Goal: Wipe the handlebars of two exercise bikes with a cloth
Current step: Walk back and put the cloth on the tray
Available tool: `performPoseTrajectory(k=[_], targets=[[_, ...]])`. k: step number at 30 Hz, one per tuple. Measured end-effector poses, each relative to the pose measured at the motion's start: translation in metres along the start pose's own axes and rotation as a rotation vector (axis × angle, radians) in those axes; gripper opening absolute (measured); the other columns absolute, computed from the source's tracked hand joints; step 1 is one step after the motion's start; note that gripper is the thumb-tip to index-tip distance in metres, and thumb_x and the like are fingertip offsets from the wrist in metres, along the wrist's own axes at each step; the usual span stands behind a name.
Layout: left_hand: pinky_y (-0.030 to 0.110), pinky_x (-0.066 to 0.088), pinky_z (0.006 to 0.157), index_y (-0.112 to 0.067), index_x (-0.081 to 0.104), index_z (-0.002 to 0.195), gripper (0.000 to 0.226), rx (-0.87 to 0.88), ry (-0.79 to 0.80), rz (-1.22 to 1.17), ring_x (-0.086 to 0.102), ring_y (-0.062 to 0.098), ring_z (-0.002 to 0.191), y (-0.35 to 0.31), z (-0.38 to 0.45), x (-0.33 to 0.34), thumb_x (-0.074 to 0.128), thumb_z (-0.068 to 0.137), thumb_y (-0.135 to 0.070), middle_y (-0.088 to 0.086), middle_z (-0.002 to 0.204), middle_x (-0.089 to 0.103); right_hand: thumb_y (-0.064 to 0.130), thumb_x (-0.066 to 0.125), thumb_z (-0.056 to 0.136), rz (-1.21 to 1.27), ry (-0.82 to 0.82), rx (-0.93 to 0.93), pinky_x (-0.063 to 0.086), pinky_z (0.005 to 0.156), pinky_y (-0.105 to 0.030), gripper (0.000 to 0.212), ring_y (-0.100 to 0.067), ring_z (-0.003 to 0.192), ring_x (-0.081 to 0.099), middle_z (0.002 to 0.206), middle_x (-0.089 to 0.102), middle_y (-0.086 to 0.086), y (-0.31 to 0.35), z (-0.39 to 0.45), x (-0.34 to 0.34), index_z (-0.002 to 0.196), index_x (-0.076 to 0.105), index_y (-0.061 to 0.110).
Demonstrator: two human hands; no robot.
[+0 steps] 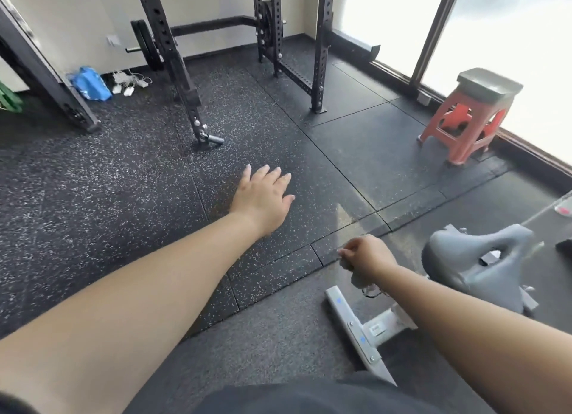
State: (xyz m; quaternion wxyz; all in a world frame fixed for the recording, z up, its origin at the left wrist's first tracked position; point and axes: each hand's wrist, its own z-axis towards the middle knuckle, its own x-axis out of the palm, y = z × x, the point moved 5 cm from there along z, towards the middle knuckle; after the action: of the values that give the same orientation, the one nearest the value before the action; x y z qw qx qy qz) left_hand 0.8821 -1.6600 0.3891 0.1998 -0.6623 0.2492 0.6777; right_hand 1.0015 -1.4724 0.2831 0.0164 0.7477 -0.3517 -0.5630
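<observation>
Dark speckled rubber floor (130,197) across most of the view, black rack uprights (173,63) at the back, orange stool (467,119) by the window. One exercise bike (464,277) low at right, seen only as grey saddle and pale rear foot bar; handlebars out of frame, second bike not visible. Left hand (263,200) stretched out over the floor, fingers straight and slightly spread, holding nothing. Right hand (365,254) curled round a bunched grey cloth (356,277), just beside the saddle. No wiping under way; impossible to tell how much is done, probably walking between bikes.
</observation>
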Motion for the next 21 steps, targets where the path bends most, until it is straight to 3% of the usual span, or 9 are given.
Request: performPoseTrajectory(k=[3, 6, 8, 11, 15, 18, 21], targets=[[0.05, 0.001, 0.12, -0.023, 0.019, 0.152, 0.056, 0.025, 0.064, 0.043, 0.012, 0.023, 0.148, 0.013, 0.022, 0.017, 0.022, 0.101, -0.045, 0.002, 0.16, 0.02, 0.044, 0.073, 0.078, 0.046, -0.007, -0.009, 0.052, 0.081, -0.028, 0.025, -0.017, 0.084, 0.062, 0.089, 0.067, 0.0, 0.013, 0.032, -0.011, 0.085, 0.071, 0.02], [0.05, 0.0, 0.12, -0.023, 0.016, 0.152, 0.056, 0.036, 0.104, 0.094, 0.01, 0.023, 0.148, 0.037, 0.055, 0.027, 0.02, 0.101, -0.045, 0.002, 0.161, 0.018, 0.039, 0.083, 0.066, 0.038, 0.049, -0.001, 0.042, 0.096, -0.026, 0.05, -0.017, 0.104, 0.049, 0.101, 0.045, -0.002, 0.029, 0.065, -0.013, 0.108, 0.064, 0.02], [0.049, 0.0, 0.12, -0.022, 0.016, 0.152, 0.056, 0.04, 0.108, 0.099, 0.01, 0.023, 0.148, 0.055, 0.083, 0.03, 0.019, 0.101, -0.045, 0.002, 0.161, 0.017, 0.035, 0.086, 0.062, 0.038, 0.087, 0.016, 0.041, 0.1, -0.026, 0.062, -0.018, 0.104, 0.049, 0.107, 0.039, -0.002, 0.039, 0.089, -0.012, 0.116, 0.059, 0.02], [0.049, 0.0, 0.12, -0.023, 0.017, 0.152, 0.057, 0.068, 0.089, 0.093, 0.01, 0.024, 0.148, 0.079, 0.131, 0.031, 0.02, 0.101, -0.045, 0.002, 0.161, 0.017, 0.031, 0.086, 0.064, 0.001, 0.117, 0.034, 0.044, 0.102, -0.03, 0.064, -0.015, 0.097, 0.047, 0.113, 0.037, -0.004, 0.055, 0.125, -0.013, 0.119, 0.056, 0.018], [0.05, 0.001, 0.119, -0.023, 0.017, 0.152, 0.057, 0.141, 0.063, 0.089, 0.012, 0.024, 0.148, 0.108, 0.199, 0.03, 0.02, 0.1, -0.046, 0.001, 0.16, 0.018, 0.034, 0.081, 0.071, -0.03, 0.109, 0.068, 0.047, 0.098, -0.034, 0.054, -0.023, 0.102, 0.058, 0.122, 0.045, -0.008, 0.077, 0.174, -0.019, 0.118, 0.059, 0.02], [0.052, 0.001, 0.118, -0.023, 0.017, 0.152, 0.056, 0.168, 0.074, 0.076, 0.013, 0.025, 0.148, 0.122, 0.244, 0.032, 0.02, 0.1, -0.045, 0.002, 0.16, 0.018, 0.043, 0.071, 0.079, -0.029, 0.019, 0.091, 0.048, 0.092, -0.033, 0.038, -0.021, 0.103, 0.058, 0.118, 0.054, -0.006, 0.093, 0.206, -0.03, 0.11, 0.063, 0.023], [0.054, 0.001, 0.118, -0.023, 0.015, 0.152, 0.057, 0.212, 0.098, 0.098, 0.015, 0.027, 0.147, 0.123, 0.284, 0.037, 0.019, 0.1, -0.046, 0.003, 0.16, 0.018, 0.054, 0.064, 0.08, 0.011, -0.079, 0.168, 0.049, 0.084, -0.033, 0.036, -0.021, 0.098, 0.06, 0.112, 0.055, -0.003, 0.098, 0.23, -0.043, 0.103, 0.064, 0.025]])
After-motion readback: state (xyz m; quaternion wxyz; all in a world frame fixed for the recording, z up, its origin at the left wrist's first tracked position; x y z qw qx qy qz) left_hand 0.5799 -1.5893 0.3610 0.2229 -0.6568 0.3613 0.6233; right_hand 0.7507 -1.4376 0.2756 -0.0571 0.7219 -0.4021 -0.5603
